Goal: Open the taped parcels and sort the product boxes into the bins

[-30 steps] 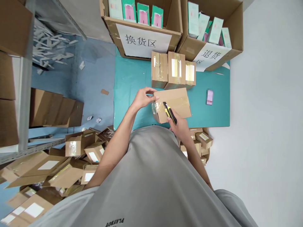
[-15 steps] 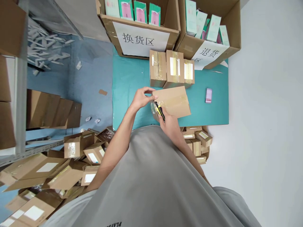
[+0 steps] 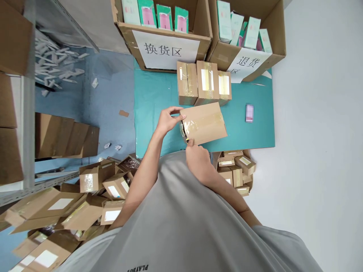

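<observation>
A taped brown cardboard box (image 3: 208, 124) lies tilted on the teal tabletop near its front edge. My left hand (image 3: 168, 121) grips the box's far left corner, thumb on top and fingers along the side. In my right hand (image 3: 198, 158) is a yellow and black utility knife (image 3: 187, 140), mostly hidden by the fist. The knife is at the near end of the box's left edge, where clear tape hangs loose and a dark slit runs along the edge.
Three small taped boxes (image 3: 207, 83) stand behind. Two large open cartons (image 3: 167, 32) with paper signs hold green-and-white packs. A pinkish blurred item (image 3: 249, 113) lies on the right of the teal table (image 3: 155, 90). Cardboard boxes (image 3: 90, 177) pile up at lower left, others below right.
My right hand has pulled the utility knife toward me along the box's left edge, and a dark slit now shows there. My left hand keeps its grip on the corner.
</observation>
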The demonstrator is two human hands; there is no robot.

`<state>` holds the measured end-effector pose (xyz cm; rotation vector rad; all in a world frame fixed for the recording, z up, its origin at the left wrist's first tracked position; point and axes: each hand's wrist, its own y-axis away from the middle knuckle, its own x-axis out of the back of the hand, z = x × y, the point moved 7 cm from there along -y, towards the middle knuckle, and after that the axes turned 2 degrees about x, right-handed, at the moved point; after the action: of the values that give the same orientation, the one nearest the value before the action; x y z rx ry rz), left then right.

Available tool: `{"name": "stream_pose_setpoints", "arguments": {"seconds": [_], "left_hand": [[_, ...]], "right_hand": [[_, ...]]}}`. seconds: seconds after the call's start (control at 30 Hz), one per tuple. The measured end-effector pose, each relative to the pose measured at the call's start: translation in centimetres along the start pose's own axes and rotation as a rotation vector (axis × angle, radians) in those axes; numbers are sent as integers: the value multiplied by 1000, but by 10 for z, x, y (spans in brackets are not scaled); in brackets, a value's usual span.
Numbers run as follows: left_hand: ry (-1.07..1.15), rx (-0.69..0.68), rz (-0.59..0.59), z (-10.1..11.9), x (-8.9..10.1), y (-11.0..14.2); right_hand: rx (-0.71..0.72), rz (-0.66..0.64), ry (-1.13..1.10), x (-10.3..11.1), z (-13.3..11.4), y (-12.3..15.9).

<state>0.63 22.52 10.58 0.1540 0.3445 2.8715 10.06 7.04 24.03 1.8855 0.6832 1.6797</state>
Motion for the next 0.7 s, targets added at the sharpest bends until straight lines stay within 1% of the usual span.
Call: {"name": "stream_pose_setpoints", "arguments": {"seconds": [0.07, 0.1, 0.17, 0.2, 0.27, 0.33, 0.37, 0.4, 0.43, 0.47, 0.53, 0.6, 0.67, 0.7], "left_hand": [[-3, -10, -2, 0, -2, 1], [-7, -15, -2, 0, -2, 2], [-9, -24, 11, 0, -2, 4], [-4, -28, 17, -1, -3, 5], [11, -34, 27, -1, -3, 8], [17, -37, 32, -3, -4, 11], [14, -39, 34, -4, -4, 12], [9, -42, 37, -5, -5, 12], [-1, -46, 38, -6, -4, 12], [-13, -51, 38, -6, -4, 11], [-42, -64, 26, -6, -3, 9], [-91, -87, 3, 0, -5, 7], [-186, -153, 2, 15, -11, 8], [-247, -204, 4, 26, -18, 11]], "right_hand": [[-18, -40, -11, -8, 6, 12], [-21, -38, -18, -9, 11, 16], [-6, 8, -56, -6, 25, 22], [-12, 59, -96, -2, 38, 22], [-84, 233, -205, 9, 77, 18], [-235, 487, -302, 18, 131, 11], [-309, 604, -334, 18, 156, 7], [-358, 682, -367, 15, 178, 1], [-365, 711, -407, 8, 195, -6], [-354, 713, -445, -1, 207, -13], [-327, 697, -494, -20, 217, -21], [-320, 687, -511, -37, 216, -19], [-321, 685, -523, -50, 210, -11], [-317, 685, -534, -56, 207, -7]]}}
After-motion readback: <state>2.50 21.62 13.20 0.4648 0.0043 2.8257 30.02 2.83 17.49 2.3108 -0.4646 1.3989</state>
